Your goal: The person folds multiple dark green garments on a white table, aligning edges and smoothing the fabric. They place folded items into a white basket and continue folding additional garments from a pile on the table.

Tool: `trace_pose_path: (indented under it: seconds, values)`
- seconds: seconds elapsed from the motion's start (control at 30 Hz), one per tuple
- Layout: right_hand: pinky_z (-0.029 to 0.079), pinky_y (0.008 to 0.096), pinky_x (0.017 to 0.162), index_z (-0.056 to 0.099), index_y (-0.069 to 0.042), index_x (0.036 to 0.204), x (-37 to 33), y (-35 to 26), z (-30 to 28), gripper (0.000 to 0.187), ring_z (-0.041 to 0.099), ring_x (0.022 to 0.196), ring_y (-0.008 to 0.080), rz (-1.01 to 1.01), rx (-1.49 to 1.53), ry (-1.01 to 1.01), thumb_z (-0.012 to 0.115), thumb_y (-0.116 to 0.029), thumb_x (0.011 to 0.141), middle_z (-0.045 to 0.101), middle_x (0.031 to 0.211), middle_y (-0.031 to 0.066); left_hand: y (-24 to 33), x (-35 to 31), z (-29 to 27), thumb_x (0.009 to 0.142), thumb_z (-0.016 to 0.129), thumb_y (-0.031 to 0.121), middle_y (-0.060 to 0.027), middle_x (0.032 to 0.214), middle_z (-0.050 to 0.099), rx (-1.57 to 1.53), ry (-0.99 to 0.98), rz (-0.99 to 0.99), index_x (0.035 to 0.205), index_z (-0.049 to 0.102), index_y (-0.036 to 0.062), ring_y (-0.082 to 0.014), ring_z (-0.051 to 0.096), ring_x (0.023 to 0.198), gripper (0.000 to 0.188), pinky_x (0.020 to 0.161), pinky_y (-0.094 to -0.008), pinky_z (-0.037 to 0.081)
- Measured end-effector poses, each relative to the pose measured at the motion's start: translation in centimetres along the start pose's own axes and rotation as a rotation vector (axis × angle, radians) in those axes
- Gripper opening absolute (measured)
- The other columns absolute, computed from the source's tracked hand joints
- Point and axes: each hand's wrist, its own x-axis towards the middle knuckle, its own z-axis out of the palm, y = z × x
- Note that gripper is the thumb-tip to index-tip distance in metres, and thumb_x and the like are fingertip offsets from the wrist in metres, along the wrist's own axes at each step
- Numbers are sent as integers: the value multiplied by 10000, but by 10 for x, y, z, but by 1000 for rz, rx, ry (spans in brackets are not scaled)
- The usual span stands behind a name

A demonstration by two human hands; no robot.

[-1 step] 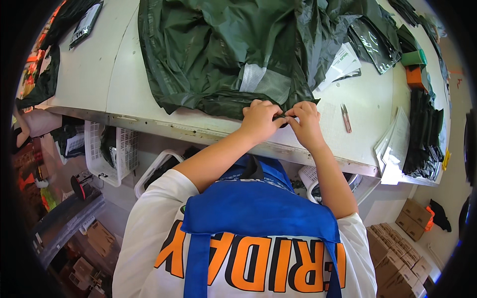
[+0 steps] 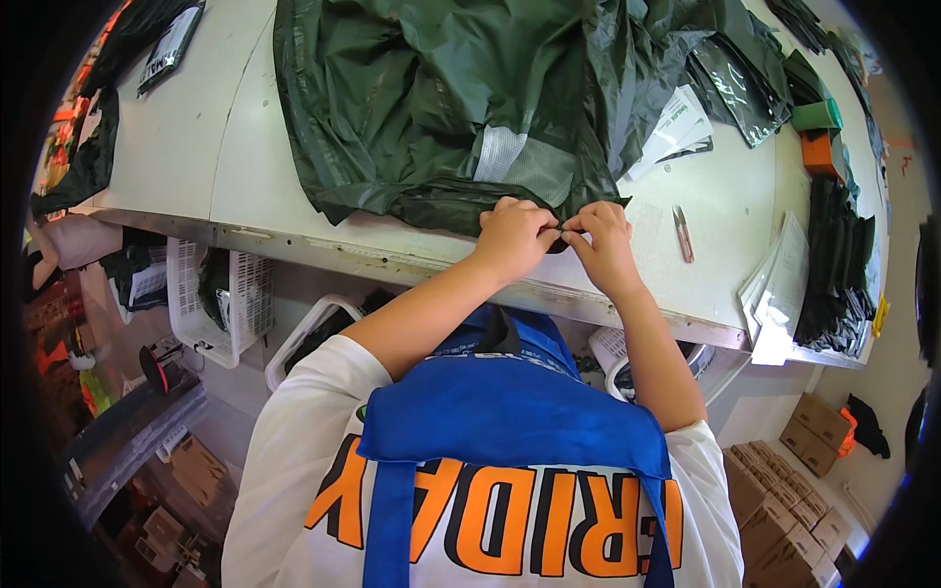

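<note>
A dark green, thin-fabric garment (image 2: 431, 108) lies crumpled across the table, with a light grey panel (image 2: 524, 165) showing near its front edge. At that edge, my left hand (image 2: 515, 233) is closed, thumb and fingers pinching the green fabric. Close beside it on the right, my right hand (image 2: 598, 235) pinches the same edge, and the fingertips of both hands nearly meet. What exactly lies between the fingertips is too small to make out. Right of my right hand, a small pointed cutter (image 2: 683, 235) with a pinkish handle rests on the table.
Papers (image 2: 676, 127) and clear-wrapped dark packages (image 2: 740, 88) lie to the right of the garment. A stack of folded black packs (image 2: 833, 265) stands at the table's right end, beside loose sheets (image 2: 777, 289). White baskets (image 2: 235, 304) sit below the table edge. Cartons (image 2: 784, 490) stand lower right.
My fingertips shift very slightly at the garment's edge, both hands keeping their pinch. The green fabric at the left moves a touch; all else looks the same.
</note>
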Motion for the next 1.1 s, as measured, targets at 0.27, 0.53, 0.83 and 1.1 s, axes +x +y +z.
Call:
trace_pose_path:
  seconds: [0.27,0.53,0.83,1.1]
  values:
    - [335,397,868,655,-118,811,-7,-5,-12,76,500,1032,240,-110,-137,117,686,-124,742,559,927,19,8,-13,-26,784,666,197,-34,816,582,96,109,69,786,621,109,-282,544,895,98,743,-448,401]
    - [376,415,891,644,-100,841,-24,34,-24,107,501,1085,282,-23,-222,259,681,-72,745,580,1000,51,-61,-47,-122,783,676,181,-48,854,574,444,221,-97,812,607,104,-308,540,849,108,717,-427,415]
    - [235,472,1051,487,-99,1258,-47,-6,15,589,333,1282,370,-51,-227,333,732,-181,729,402,1367,125,-91,-54,-92,623,762,70,-184,1344,419,324,150,108,1346,398,101,-400,408,1204,810,1009,-480,371]
    - [411,443,880,551,-43,1137,-55,-52,89,394,522,994,367,-288,142,-273,686,-82,769,549,1065,180,-84,-134,-23,765,613,100,-122,1466,317,279,531,94,1309,485,201,-351,300,1350,568,1023,-551,262]
